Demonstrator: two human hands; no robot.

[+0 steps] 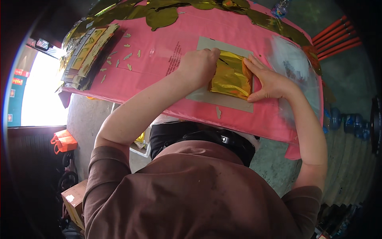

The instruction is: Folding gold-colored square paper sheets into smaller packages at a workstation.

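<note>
A shiny gold foil sheet (pixel 231 77) lies on a larger grey card (pixel 203 96) on the pink-covered table. My left hand (pixel 200 67) is closed in a fist at the foil's upper left edge. Whatever is inside its curled fingers is hidden. A short dark line runs across the foil beside those fingers. My right hand (pixel 271 81) lies with fingers stretched and thumb apart along the foil's right edge, touching it and the card. A small grey cut-out piece (pixel 218 112) sits below the card, near the table's front edge.
Several small cut-outs (pixel 129 67) are scattered at the left, beside stacked card sheets (pixel 87 57). Gold foil shapes (pixel 161 18) line the far edge of the pink table (pixel 191 24). Clear plastic bags (pixel 294 63) lie at the right. An orange bag (pixel 63 140) is on the left.
</note>
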